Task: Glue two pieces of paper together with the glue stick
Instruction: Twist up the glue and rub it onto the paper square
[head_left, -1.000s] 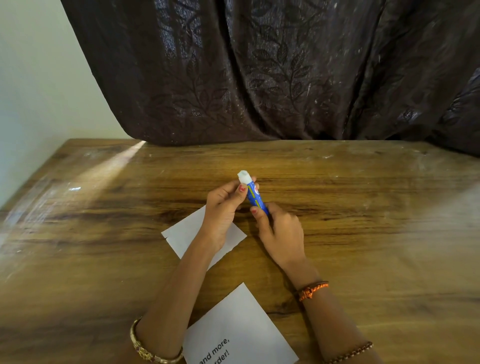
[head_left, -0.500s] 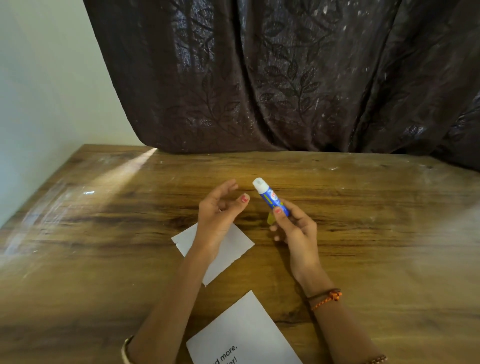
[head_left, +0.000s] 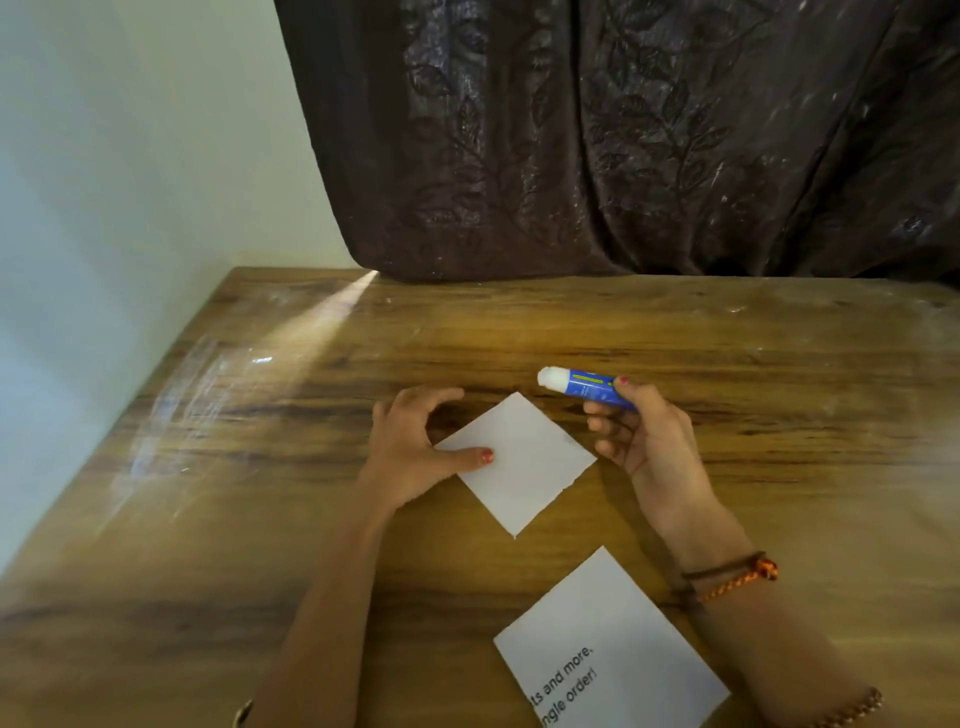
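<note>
A small blank white paper (head_left: 524, 462) lies like a diamond on the wooden table (head_left: 260, 519). My left hand (head_left: 413, 449) rests at its left corner, thumb pressing on the sheet, fingers curled and apart. My right hand (head_left: 641, 436) hovers just right of that paper and grips a blue glue stick (head_left: 584, 385), held nearly level with its white uncapped tip pointing left, above the paper's far corner. A second white paper (head_left: 613, 649) with black printed text lies nearer to me, at the bottom edge.
A dark patterned curtain (head_left: 623, 140) hangs along the table's far edge. A pale wall (head_left: 130, 182) borders the table's left side. A streak of light falls across the table's left part.
My left hand let go of the glue stick and dropped onto the blank paper's left corner. My right hand tipped the stick from upright to nearly level. The view shifted left.
</note>
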